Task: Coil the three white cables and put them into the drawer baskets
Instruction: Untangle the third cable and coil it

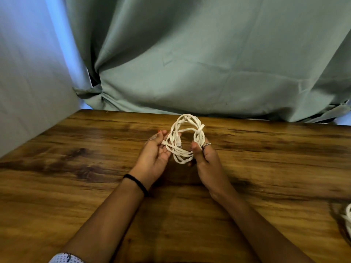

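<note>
Right hand [204,158] had the white cable [187,139] pinched on its right side, thumb up front and fingers wrapped behind the bundled loops, ring showing on one finger. Left hand [154,151] sat mostly open, palm up-ish w/ fingers relaxed, steadying the left side of the coil where a short flat end stuck out against the fingertips. Couldn't tell 100% if that end was actually pinched or just resting there tbh.

Was held just above the wooden table [76,168], towards the far edge, in front of the green curtain [209,54]. Looked basically wound already: several loops stacked, plug [178,142] dangling in the middle of the ring, and what seemed like a wrap or knot cinched near the top right of the bundle. So prob the tail end of the coiling step for this one, not the start.

Spotted another bit of white cable [348,215] poking in at the right edge of the table, mostly cut off, so no idea if coiled or not. Third one not in view at all. Same for the drawer baskets, nowhere in frame.

Next move, imo: tuck or tighten that loose end so the loops don't spring apart, then carry the bundle over to wherever the baskets are. Needed a firm grip across all the loops at once, since flat cable like that tends to slip and fan out if only a couple strands are held. After that, still at least the cable on the right left to deal w/.
</note>
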